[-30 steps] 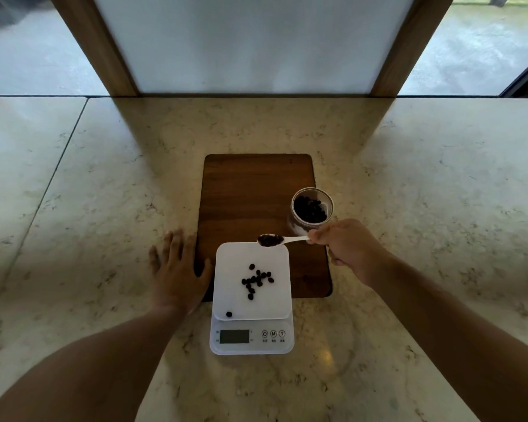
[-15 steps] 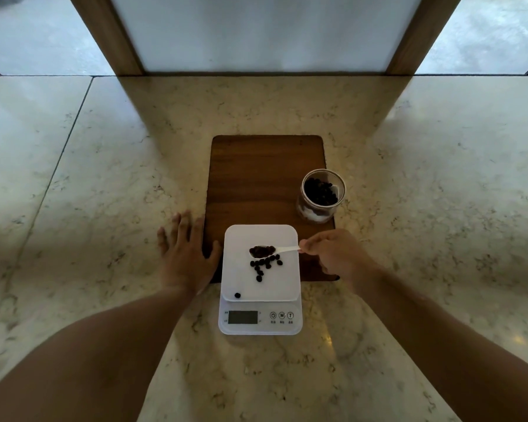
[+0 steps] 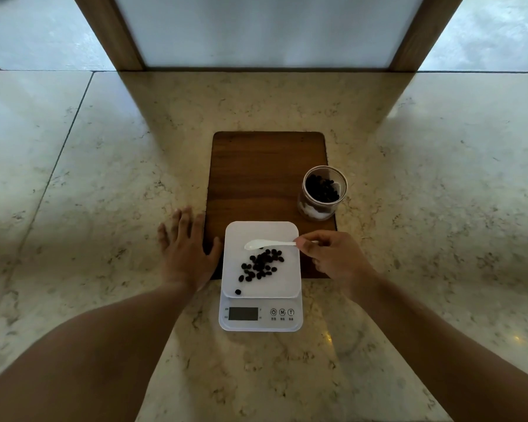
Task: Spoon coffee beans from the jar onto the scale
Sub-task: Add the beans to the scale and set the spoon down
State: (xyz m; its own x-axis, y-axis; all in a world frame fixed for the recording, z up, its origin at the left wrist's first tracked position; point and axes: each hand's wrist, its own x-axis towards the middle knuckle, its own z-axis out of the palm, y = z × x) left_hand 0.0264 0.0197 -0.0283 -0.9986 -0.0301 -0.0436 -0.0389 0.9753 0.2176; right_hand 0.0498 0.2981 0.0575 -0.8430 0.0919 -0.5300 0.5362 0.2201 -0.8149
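Observation:
A white digital scale [image 3: 282,233] sits at the near end of a dark wooden board [image 3: 267,172]. Several dark coffee beans [image 3: 261,265] lie on its platform, with one stray bean [image 3: 238,291] near the front left corner. My right hand [image 3: 336,258] pinches the handle of a white spoon [image 3: 264,244], whose empty bowl hovers over the platform behind the beans. An open glass jar [image 3: 323,193] with beans inside stands on the board's right edge, behind my right hand. My left hand [image 3: 186,252] rests flat on the counter, left of the scale.
The marble counter [image 3: 104,178] spreads wide on both sides. A wooden-framed window panel [image 3: 269,28] stands along the far edge. The scale's display and buttons [image 3: 259,313] face me.
The spoon came from the jar side over the scale and its beans dropped onto the platform; it is now empty. The bean pile has grown. My left hand stayed put.

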